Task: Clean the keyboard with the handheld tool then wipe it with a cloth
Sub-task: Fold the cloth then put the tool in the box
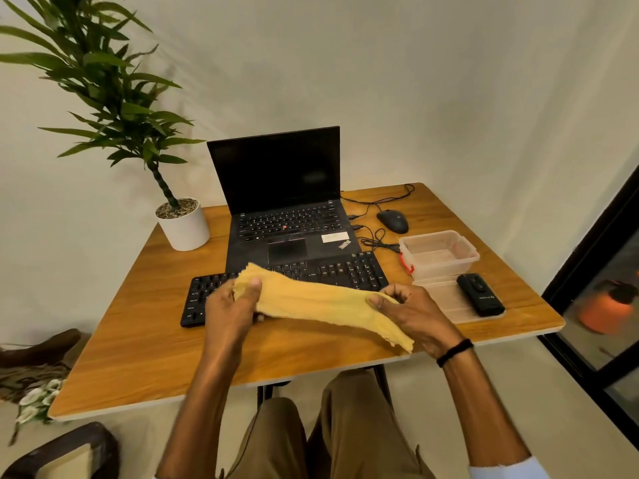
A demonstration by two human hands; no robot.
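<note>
A yellow cloth (311, 300) is stretched between my two hands just above the black keyboard (345, 271), which lies on the wooden table (145, 340) in front of the laptop. My left hand (231, 305) grips the cloth's left end with the thumb on top. At the cloth's right part my right hand (411, 312) pinches it, and a loose end hangs past that hand toward the table's front edge. The cloth and hands hide the keyboard's middle. The black handheld tool (480, 294) lies on a clear lid at the right.
An open black laptop (287, 202) stands behind the keyboard. A potted plant (183, 226) is at the back left. A black mouse (392, 221), cables and a clear plastic box (439, 252) sit at the right. A dark glass door lies to the far right.
</note>
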